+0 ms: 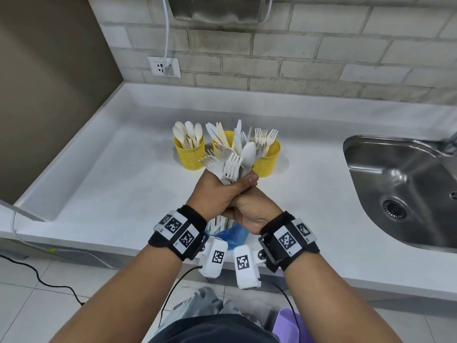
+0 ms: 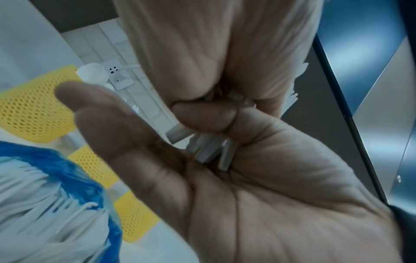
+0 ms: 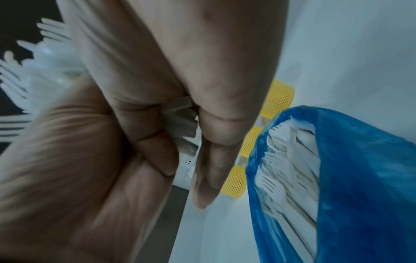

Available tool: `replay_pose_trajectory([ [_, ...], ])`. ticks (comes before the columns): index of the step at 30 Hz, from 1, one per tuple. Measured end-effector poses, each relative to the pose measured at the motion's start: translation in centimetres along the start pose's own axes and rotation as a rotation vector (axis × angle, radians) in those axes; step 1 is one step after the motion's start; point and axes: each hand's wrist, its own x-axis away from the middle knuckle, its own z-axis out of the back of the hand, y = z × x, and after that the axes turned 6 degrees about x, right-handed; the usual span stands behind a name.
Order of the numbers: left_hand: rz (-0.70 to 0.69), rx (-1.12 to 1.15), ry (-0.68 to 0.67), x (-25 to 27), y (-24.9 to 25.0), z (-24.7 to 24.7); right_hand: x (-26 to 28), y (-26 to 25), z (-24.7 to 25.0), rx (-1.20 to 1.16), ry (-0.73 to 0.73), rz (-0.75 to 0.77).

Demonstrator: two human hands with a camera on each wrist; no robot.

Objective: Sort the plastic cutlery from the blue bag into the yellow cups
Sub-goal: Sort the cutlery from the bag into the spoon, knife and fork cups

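I've got a mixed bunch of white cutlery (image 1: pixel 232 160) up above the counter (image 1: pixel 111 174), forks and spoons fanning out of the top, and my left hand (image 1: pixel 217 191) is wrapped tight round the handles, thumb across the front. My right hand (image 1: pixel 254 211) sits just below and against it; from my left wrist one of its fingers curls round the handle ends (image 2: pixel 209 151) while the others stretch out straighter. Beyond the bunch stand the three yellow cups in a row: the left cup (image 1: pixel 189 154) holds spoons, bowls up; the middle cup (image 1: pixel 223 139), mostly hidden behind my handful, holds knives; the right cup (image 1: pixel 268 160) holds forks, tines up. Under my wrists, at the near edge of the counter, lies the blue bag (image 1: pixel 235 235), mouth open, and my right wrist shows plenty of white forks (image 3: pixel 290 160) lying packed inside. The steel sink (image 1: pixel 400 189) sits off to my right.
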Motion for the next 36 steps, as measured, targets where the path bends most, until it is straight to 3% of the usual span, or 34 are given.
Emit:
replay_pose_trajectory([
  [4,0.042,0.015,-0.006,-0.5,-0.1,1.1,-0.9,0.2,0.0,0.077,-0.020,0.003],
  [10,0.060,-0.033,-0.083,-1.9,0.9,4.6,-2.4,-1.6,2.1,0.554,-0.030,0.056],
  [14,0.062,-0.073,-0.153,-2.2,1.6,6.5,-2.5,-5.3,2.3,0.628,0.144,0.281],
  [20,0.103,-0.104,-0.234,-2.8,1.5,8.3,-2.5,-8.4,-0.7,0.668,0.185,0.599],
  [31,0.138,-0.140,-0.258,-3.0,1.4,9.6,-3.3,-7.0,-2.6,0.702,0.400,0.793],
  [36,0.121,-0.133,-0.267,-3.9,1.4,9.8,-3.7,-7.7,-2.4,0.947,0.397,0.937],
])
